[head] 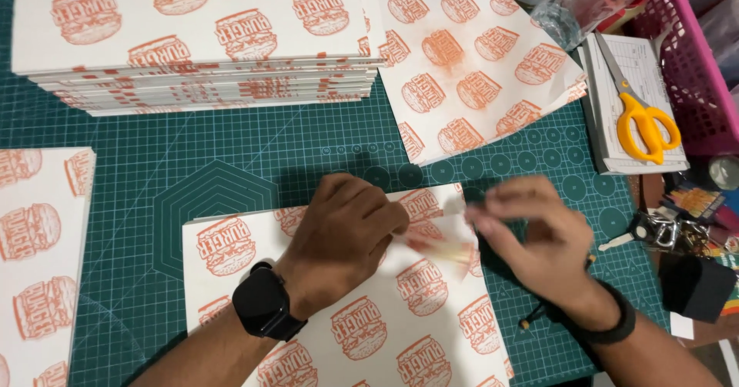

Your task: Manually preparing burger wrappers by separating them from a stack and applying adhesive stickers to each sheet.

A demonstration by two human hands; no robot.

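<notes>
1. My left hand [346,233], wearing a black watch, presses flat on the printed paper sheet [346,310] lying near on the green cutting mat [231,171].
2. My right hand [531,233], blurred, pinches the sheet's far right corner.
3. A stack of printed sheets [208,40] sits far left; yellow-handled scissors [643,117] rest far right on the tabletop.

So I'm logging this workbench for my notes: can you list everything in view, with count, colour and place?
cutting mat: one, green, under everything
paper stack: one, white with orange print, top left
loose sheets: several, same print, top centre
side pile: one, left edge
front sheet: one, under the hands
scissors: one, yellow handles, on a notepad
basket: one, pink, top right
left hand: pressing the sheet, black watch
right hand: blurred, folding the sheet's corner, black band
</notes>
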